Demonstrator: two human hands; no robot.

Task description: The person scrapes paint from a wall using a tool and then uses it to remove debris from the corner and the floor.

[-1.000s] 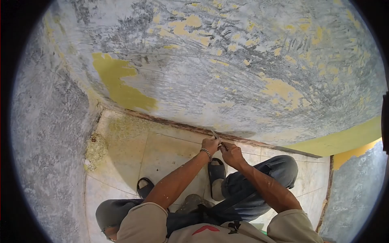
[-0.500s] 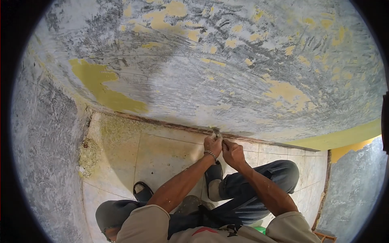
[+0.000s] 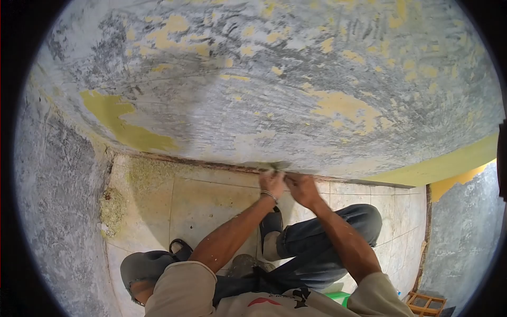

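Observation:
My left hand (image 3: 272,183), with a chain bracelet (image 3: 270,196) at the wrist, is closed low against the scraped wall (image 3: 248,116). A small, blurred greyish piece (image 3: 277,166) shows at its fingertips, against the wall's foot; its kind cannot be made out. Close to its right, my right hand (image 3: 303,191) is closed too, its fingertips towards the left hand. Whatever lies in its grip is hidden. Both hands are just above the joint between wall and floor.
Yellow-green paint patches (image 3: 129,127) remain on the wall. Pale floor tiles (image 3: 206,198) run beneath my sandalled feet and bent knees. A grey side wall (image 3: 58,201) rises at left. At lower right are a green object (image 3: 338,297) and a brown slatted frame (image 3: 426,303).
My hands have shifted slightly left in view and look more blurred. The right hand is a little farther from the left one. The whole view has turned slightly to the right.

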